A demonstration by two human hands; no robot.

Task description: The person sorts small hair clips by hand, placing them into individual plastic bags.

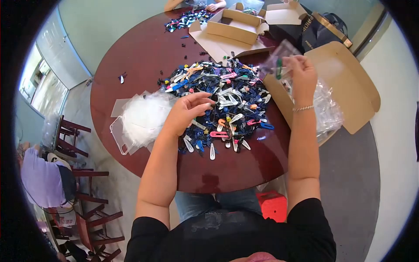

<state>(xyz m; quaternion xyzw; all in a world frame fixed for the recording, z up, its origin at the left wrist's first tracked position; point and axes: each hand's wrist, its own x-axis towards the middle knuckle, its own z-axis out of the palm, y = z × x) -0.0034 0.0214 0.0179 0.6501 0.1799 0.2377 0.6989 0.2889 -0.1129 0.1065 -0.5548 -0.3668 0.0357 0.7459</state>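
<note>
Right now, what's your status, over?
Right hand pinches a clear bag, green clip inside. Left hand on the clip pile. Bag stack just left of it.

The table (131, 56) is glossy reddish-brown wood, proper mirror shine. The hair clips (227, 100) look smooth painted metal. Upper-right bag (276, 54) is thin clear plastic, and the boxes (235, 26) are matt brown cardboard.

**Counts at the table**

The person's two hands show: left hand (185, 111) and right hand (301, 76). The right hand pinches one clear bag (279, 54) holding one green clip (279, 69).

There are two piles of clips, each too many to count. The large heap (227, 105) lies under the left hand, and the small heap (187, 18) lies far beyond it.

One stack of bags (144, 115) lies beside the left hand. Beyond the hands is one open cardboard box (235, 26).
</note>
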